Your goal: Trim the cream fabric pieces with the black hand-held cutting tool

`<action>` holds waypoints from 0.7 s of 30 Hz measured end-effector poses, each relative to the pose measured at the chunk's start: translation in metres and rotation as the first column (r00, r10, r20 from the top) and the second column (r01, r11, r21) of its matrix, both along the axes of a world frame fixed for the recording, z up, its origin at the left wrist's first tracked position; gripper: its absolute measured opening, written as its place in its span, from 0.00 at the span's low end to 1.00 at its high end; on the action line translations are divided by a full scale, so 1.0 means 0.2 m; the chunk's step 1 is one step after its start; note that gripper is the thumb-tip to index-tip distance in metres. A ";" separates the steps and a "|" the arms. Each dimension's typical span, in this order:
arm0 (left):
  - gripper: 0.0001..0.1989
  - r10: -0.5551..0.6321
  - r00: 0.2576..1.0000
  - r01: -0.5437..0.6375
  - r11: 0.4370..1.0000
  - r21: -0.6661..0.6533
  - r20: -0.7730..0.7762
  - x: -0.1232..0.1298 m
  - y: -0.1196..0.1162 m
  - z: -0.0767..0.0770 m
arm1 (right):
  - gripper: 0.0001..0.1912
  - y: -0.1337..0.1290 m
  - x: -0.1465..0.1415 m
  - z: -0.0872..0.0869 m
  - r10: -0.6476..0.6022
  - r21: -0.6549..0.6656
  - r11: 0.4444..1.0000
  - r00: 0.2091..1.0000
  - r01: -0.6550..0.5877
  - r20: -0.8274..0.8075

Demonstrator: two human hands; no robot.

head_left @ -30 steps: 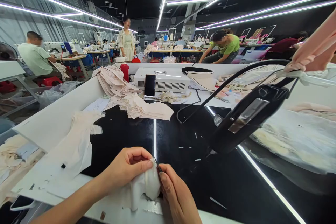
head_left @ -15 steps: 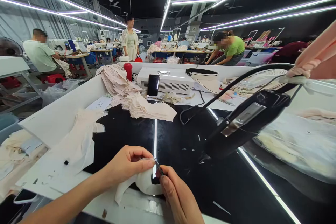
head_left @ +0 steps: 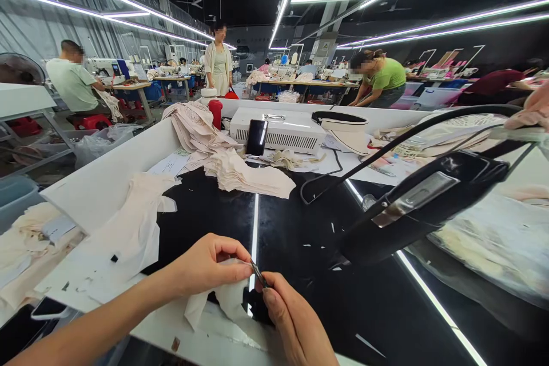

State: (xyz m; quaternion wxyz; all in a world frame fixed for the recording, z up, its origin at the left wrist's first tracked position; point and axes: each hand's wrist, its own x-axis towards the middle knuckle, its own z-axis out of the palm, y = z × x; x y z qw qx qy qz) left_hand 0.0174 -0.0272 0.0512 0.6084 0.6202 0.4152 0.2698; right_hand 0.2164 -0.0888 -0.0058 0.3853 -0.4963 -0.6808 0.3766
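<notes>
My left hand [head_left: 214,266] pinches the edge of a cream fabric piece [head_left: 231,297] between thumb and fingers. The piece hangs down over the front edge of the black tabletop [head_left: 309,274]. In my right hand [head_left: 291,314] is a small pair of thread snips [head_left: 258,275], fingers closed around it. The metal tip points up and left and meets the fabric edge at my left fingertips. Whether the blades are apart is too small to tell. Beyond my hands lies a stack of cream cut pieces [head_left: 253,174].
A black hand-held machine [head_left: 412,206] hangs tilted on the right, with a cable. Behind stand a white vented box [head_left: 278,128], a phone [head_left: 256,137] and a red container [head_left: 215,113]. More fabric [head_left: 132,229] lies left. Co-workers sit and stand farther back.
The view has swung slightly left, so the surroundings sit farther right. The hanging fabric has shifted a little below my fingers; both hands keep their hold.
</notes>
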 end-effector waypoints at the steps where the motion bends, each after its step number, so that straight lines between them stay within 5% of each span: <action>1: 0.09 -0.005 1.000 0.005 1.000 -0.002 -0.004 0.00 0.00 0.00 | 0.25 0.00 0.00 0.00 0.004 -0.007 1.000 1.000 -0.004 0.003; 21: 0.11 -0.068 0.994 0.069 0.998 0.006 -0.082 -0.05 0.03 0.00 | 0.26 -0.01 0.02 -0.01 -0.028 -0.058 0.998 0.999 0.026 -0.041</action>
